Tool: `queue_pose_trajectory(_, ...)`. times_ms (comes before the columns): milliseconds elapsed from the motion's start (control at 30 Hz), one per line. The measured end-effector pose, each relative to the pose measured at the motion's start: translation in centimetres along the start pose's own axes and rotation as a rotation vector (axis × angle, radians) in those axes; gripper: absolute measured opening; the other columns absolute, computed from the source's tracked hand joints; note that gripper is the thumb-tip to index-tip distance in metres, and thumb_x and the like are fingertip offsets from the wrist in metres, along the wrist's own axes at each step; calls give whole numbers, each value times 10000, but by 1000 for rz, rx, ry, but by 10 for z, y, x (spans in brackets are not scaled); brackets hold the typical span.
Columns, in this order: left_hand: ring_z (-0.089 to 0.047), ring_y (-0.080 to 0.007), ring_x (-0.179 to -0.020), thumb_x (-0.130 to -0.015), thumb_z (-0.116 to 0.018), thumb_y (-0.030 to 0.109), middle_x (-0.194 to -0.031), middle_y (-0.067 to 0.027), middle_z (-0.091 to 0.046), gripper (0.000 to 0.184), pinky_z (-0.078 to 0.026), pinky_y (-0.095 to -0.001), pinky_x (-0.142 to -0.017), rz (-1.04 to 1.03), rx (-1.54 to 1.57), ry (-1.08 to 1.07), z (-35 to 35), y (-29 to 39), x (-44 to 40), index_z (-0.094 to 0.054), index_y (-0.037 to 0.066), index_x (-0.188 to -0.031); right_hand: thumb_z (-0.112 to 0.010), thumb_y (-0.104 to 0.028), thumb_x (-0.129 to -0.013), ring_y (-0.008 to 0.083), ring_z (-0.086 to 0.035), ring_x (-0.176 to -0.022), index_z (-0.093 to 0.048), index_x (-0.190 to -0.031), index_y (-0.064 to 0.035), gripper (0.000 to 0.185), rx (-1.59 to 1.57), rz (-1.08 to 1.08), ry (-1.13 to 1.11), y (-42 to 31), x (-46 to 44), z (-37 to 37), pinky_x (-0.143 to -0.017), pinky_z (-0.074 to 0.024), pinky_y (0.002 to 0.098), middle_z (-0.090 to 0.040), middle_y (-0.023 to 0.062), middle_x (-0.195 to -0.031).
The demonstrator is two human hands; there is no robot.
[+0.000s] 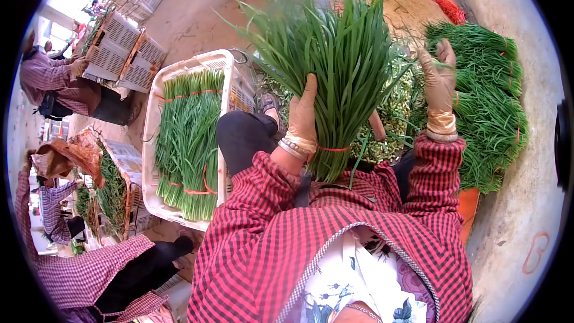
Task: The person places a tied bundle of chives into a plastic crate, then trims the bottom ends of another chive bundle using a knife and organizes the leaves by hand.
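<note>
My left hand [303,113], in a thin tan glove, is closed round a big bunch of garlic chives [344,66], its thumb lying along the near side. The bunch stands upright over my lap, leaves fanned at the top, with a red band round its lower stalks. To the right, my right hand [439,81], gloved too, is raised with fingers apart, clear of the bunch. A blurred bit of green shows by its fingers. Beyond it, several banded chive bunches [487,107] lie piled against the wall.
A white crate [228,93] of banded chives stands at my left. Leaf trimmings [394,107] cover the ground behind the held bunch. The wall [520,221] bounds the right side. Other people [54,81] work at the left among crates [116,45] and greens.
</note>
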State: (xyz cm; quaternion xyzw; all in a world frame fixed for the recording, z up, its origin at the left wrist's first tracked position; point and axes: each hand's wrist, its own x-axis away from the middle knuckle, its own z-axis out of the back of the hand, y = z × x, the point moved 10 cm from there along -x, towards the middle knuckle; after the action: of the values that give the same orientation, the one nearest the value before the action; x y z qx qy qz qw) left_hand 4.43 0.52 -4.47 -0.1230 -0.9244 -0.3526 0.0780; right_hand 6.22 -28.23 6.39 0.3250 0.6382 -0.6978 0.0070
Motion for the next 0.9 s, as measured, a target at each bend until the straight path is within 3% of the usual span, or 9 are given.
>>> queue_pose_trajectory(33, -650, -274, -1005, -986, -529, 359, -1215, -120, -617, 457, -552, -433, -870, 7, -13, 8, 1, -1, 0, -519, 15, -1288, -682, -124, -899, 128, -581, -1005, -577, -1239, -29, 368, 250, 200, 32, -38, 1, 0, -899, -459, 255, -615, 45, -1160)
queue_pose_trajectory(200, -654, -199, -906, -944, -620, 344, -1109, -81, -636, 477, -566, -339, -765, -34, -53, 43, -13, 1, 10, -516, 7, -1265, -689, -100, -851, 154, -635, -693, -638, -1170, -77, 323, 449, 636, -421, -156, 45, -113, -627, -511, 272, -664, 66, -826)
queue_pose_trajectory(333, -640, -171, -910, -943, -625, 341, -1120, -64, -634, 474, -549, -316, -776, -93, -62, 18, -21, -1, 15, -528, 6, -1264, -662, -154, -850, 228, -647, -618, -628, -1153, -91, 312, 692, 611, -542, -142, 44, -159, -561, -515, 325, -655, 88, -737)
queue_pose_trajectory(500, -637, -162, -910, -946, -626, 311, -1105, -59, -641, 422, -540, -302, -774, -73, -116, 34, -19, -1, 15, -556, 5, -1229, -617, -180, -843, 293, -663, -666, -580, -915, -107, 109, 1035, 779, -660, -95, 33, -188, -555, -522, 372, -620, 107, -684)
queue_pose_trajectory(633, -660, -223, -944, -957, -602, 302, -1125, -103, -645, 432, -564, -347, -791, 7, -140, -15, -22, -2, 15, -540, 1, -1260, -595, -179, -857, 290, -654, -633, -554, -851, -117, 75, 874, 910, -556, -105, 25, -171, -523, -515, 383, -609, 93, -666)
queue_pose_trajectory(700, -660, -222, -940, -960, -597, 295, -1123, -101, -646, 423, -563, -346, -790, -4, -115, -19, -22, -5, 13, -539, 2, -1259, -562, -186, -920, 285, -655, -656, -579, -938, -133, 59, 1145, 719, -420, -85, -17, -150, -539, -513, 378, -631, 97, -697)
queue_pose_trajectory(767, -661, -221, -936, -964, -591, 288, -1121, -99, -646, 413, -562, -344, -789, -23, -94, -23, -22, -7, 12, -539, 3, -1259, -562, -234, -952, 262, -657, -680, -621, -1042, -153, 135, 998, 666, -197, -87, -65, -109, -590, -513, 344, -655, 80, -737)
queue_pose_trajectory(867, -634, -152, -908, -949, -623, 319, -1095, -64, -641, 423, -533, -295, -772, -78, -113, -15, -22, -6, 12, -558, -3, -1217, -623, -242, -927, 189, -649, -685, -639, -1093, -123, 205, 881, 481, -160, -109, -80, -95, -615, -500, 314, -667, 58, -764)
queue_pose_trajectory(900, -634, -152, -908, -949, -623, 319, -1095, -64, -641, 423, -533, -295, -772, -77, -114, -18, -22, -6, 11, -558, -3, -1217, -657, -234, -907, 156, -628, -690, -638, -1110, -99, 245, 662, 406, -346, -119, -65, -115, -619, -490, 298, -660, 44, -771)
